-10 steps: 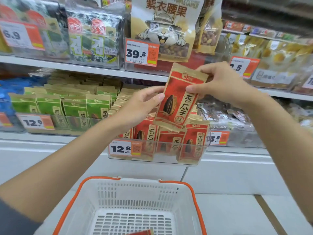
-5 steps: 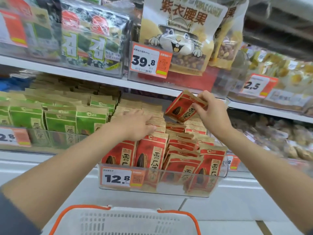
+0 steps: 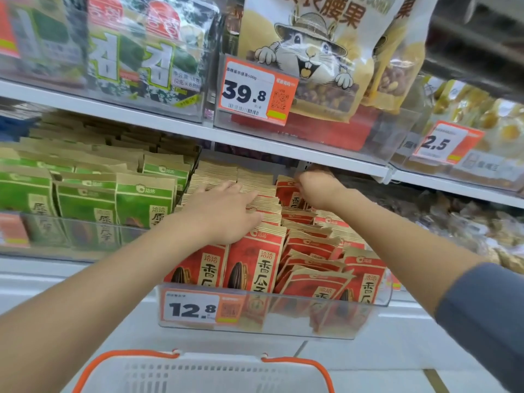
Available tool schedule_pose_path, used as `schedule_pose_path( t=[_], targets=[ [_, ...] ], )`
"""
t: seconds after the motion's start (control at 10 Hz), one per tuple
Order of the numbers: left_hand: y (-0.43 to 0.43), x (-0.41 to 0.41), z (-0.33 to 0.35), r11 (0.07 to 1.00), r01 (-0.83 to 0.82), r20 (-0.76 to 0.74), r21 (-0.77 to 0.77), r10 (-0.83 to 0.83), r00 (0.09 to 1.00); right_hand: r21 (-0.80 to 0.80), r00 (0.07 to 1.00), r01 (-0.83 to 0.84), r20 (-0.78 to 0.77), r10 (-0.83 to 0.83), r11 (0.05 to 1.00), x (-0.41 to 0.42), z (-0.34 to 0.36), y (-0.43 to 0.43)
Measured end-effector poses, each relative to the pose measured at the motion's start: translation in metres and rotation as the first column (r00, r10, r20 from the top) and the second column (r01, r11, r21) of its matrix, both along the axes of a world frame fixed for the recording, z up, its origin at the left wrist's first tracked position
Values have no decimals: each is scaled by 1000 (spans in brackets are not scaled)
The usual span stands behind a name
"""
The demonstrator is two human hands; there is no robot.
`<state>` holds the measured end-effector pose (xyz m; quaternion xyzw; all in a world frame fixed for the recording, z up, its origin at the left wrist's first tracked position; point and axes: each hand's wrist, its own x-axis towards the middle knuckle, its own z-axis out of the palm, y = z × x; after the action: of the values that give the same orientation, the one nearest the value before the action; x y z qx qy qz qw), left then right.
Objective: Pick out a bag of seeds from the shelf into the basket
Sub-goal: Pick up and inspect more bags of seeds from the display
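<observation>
Two sets of fingers work among the red seed bags (image 3: 255, 268). The left hand (image 3: 224, 211) lies flat, fingers (image 3: 243, 198) straight and slightly spread, pressing on the bags' folded tops. The right hand (image 3: 314, 190) curls over a bag top at the back of the row; whether it pinches that bag cannot be told. The bags stand packed upright in a clear bin (image 3: 283, 321) on the shelf (image 3: 42, 268), with the basket (image 3: 198, 373) below. They look like light, crinkly paper pouches, best pinched by the stiff top fold.
</observation>
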<state>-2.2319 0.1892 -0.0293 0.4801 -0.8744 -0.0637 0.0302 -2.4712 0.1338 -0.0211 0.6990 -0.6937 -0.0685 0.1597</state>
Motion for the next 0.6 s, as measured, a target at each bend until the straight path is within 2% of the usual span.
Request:
schedule_pose_path(
  t=[0.1, 0.2, 0.3, 0.4, 0.5, 0.6],
  targets=[
    [0, -1, 0, 1000, -10, -1, 4, 10, 1000, 128, 998, 65, -24, -63, 990, 7, -4, -11],
    [1, -2, 0, 1000, -14, 6, 1, 14, 1000, 125, 997, 68, 22, -72, 990, 5, -11, -10],
    [1, -1, 0, 1000, -15, 10, -2, 15, 1000, -28, 985, -6, 170, 10, 1000, -3, -13, -6],
    [2, -1, 1, 1000, -20, 13, 0, 20, 1000, -7, 981, 6, 192, -4, 1000, -5, -8, -3],
    [2, -2, 1, 1000, -23, 14, -8, 23, 1000, 11, 988, 73, 132, -74, 997, 5, -4, -10],
    [1, -1, 0, 1000, -21, 17, -6, 21, 1000, 16, 981, 139, 137, -140, 990, 14, -6, -20]
  ],
)
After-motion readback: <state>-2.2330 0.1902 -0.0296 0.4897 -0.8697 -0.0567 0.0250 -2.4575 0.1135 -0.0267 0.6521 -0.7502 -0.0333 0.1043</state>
